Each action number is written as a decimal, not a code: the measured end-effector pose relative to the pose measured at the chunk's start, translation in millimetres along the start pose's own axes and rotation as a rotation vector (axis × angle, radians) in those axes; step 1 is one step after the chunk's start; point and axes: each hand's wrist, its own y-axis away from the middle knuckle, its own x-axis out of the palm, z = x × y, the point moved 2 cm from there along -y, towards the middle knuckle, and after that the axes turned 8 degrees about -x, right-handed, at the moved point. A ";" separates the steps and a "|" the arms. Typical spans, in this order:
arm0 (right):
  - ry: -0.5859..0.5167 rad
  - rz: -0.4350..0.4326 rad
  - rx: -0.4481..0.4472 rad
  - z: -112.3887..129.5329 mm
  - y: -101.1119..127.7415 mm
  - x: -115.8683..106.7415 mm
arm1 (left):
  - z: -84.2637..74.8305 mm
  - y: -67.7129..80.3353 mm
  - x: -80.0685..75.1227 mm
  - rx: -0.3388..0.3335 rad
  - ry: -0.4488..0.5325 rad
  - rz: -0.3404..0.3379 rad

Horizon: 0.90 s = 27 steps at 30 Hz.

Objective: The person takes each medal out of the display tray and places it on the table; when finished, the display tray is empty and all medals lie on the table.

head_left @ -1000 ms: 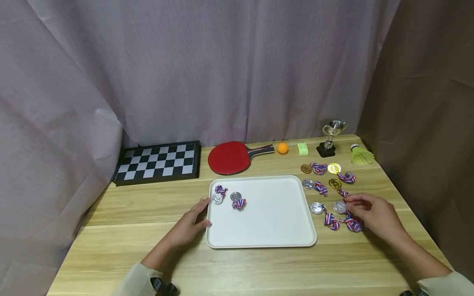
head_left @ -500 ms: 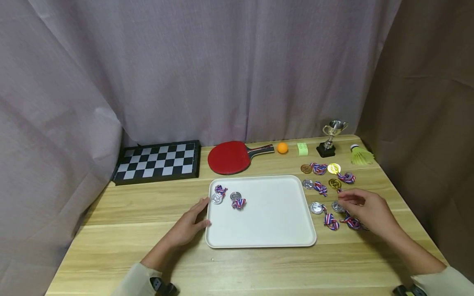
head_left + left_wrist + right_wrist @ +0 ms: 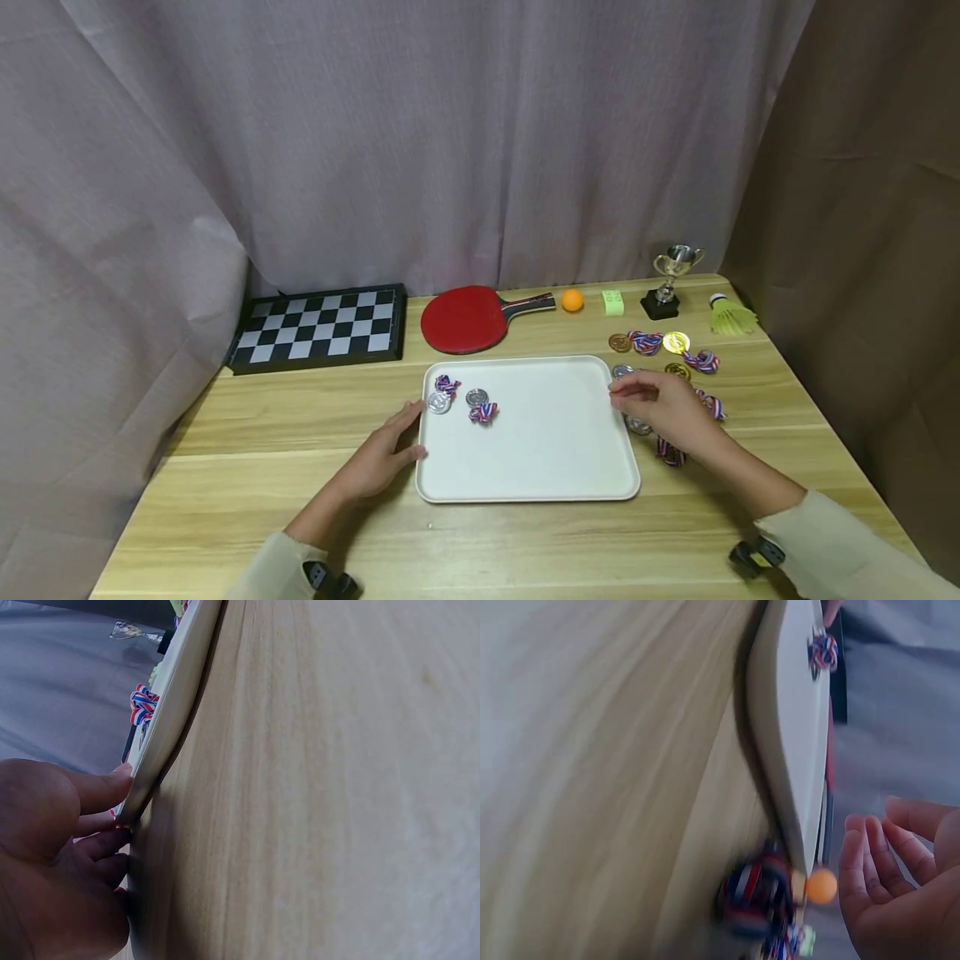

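A white rectangular tray (image 3: 547, 433) lies on the table, with two silver medals, one (image 3: 439, 402) in its far left corner and one (image 3: 477, 397) beside it. My left hand (image 3: 381, 458) touches the tray's left edge with thumb and fingertips. Over the tray's right edge hovers my right hand (image 3: 667, 408), fingers loosely bent; no object shows between them in the right wrist view. Beneath and around it lie more medals with striped ribbons: bronze (image 3: 620, 342), gold (image 3: 677, 342), another gold (image 3: 678, 371) and silver (image 3: 622, 372). The hand and forearm partly cover this group.
Along the back stand a chessboard (image 3: 318, 331), a red table tennis bat (image 3: 465, 321), an orange ball (image 3: 572, 300), a pale green block (image 3: 612, 302), a small trophy cup (image 3: 671, 275) and a yellow shuttlecock (image 3: 731, 315). Grey curtains (image 3: 450, 150) hang behind the wooden table (image 3: 262, 454).
My right hand has moved left from the right-hand medals to the tray's right edge. The left hand, the tray and the two medals on it have stayed still.
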 end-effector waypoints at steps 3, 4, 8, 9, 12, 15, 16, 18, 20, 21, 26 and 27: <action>-0.059 0.044 -0.016 4.8 -12.7 15.8 | 0.0 0.2 -0.3 0.003 -0.001 -0.004; -0.072 0.058 -0.021 6.4 -16.9 21.5 | -0.2 0.4 -0.3 0.007 0.000 -0.006; -0.107 0.119 -0.018 12.8 -33.3 46.3 | -0.5 0.4 0.0 0.022 -0.002 -0.016; -0.113 0.134 -0.015 14.7 -37.0 52.7 | -0.5 0.1 0.1 0.027 -0.003 -0.017; -0.113 0.170 -0.010 19.0 -47.8 70.6 | -0.9 -0.4 0.1 0.031 -0.006 -0.012; -0.117 0.200 -0.022 23.0 -57.9 86.1 | -1.4 -0.3 -0.3 0.035 -0.005 -0.009; -0.119 0.207 -0.029 24.3 -61.3 90.9 | -1.5 -0.2 -0.4 0.034 -0.005 -0.008; -0.121 0.220 -0.046 27.3 -67.9 100.0 | -1.7 -0.4 -0.5 0.033 -0.006 -0.007; -0.114 0.227 -0.062 29.7 -74.1 108.9 | -1.7 -0.6 -0.5 0.034 -0.005 -0.006; -0.106 0.228 -0.068 30.7 -77.2 113.3 | -1.7 -0.5 -0.6 0.034 -0.004 -0.006; -0.042 0.218 -0.111 34.5 -92.2 132.8 | -1.7 -0.3 -0.5 0.033 -0.001 -0.004; -0.031 0.219 -0.114 35.4 -95.1 135.9 | -1.7 -0.2 -0.4 0.033 0.000 -0.004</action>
